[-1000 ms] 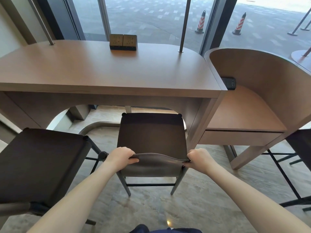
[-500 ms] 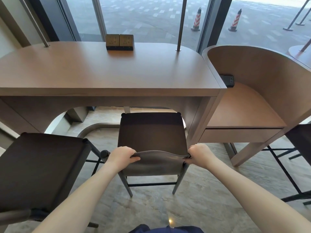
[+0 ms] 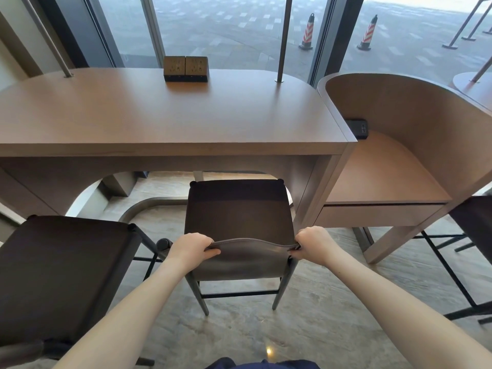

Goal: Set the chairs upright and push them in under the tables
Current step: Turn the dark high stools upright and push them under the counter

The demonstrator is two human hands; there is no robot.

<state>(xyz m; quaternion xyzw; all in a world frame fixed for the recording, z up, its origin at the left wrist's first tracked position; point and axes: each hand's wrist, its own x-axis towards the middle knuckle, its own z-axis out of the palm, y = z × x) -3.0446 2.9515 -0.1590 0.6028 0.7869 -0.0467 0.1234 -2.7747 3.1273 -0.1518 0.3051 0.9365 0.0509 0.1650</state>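
Observation:
A dark brown chair (image 3: 238,214) stands upright on its legs in front of the wooden table (image 3: 165,121). The front edge of its seat lies just under the table's near edge. My left hand (image 3: 190,247) grips the left end of the chair's low curved backrest (image 3: 250,245). My right hand (image 3: 314,243) grips the right end of the same backrest. A second dark chair (image 3: 61,275) stands upright at the lower left, out from the table.
A curved wooden booth seat (image 3: 394,166) adjoins the table on the right, close to the chair's right side. Another dark chair (image 3: 476,222) shows at the right edge. A brass socket box (image 3: 185,68) and thin metal posts (image 3: 282,38) stand on the tabletop before the window.
The chair has slid a little forward toward the table with both hands still on its backrest. The view has shifted slightly with it.

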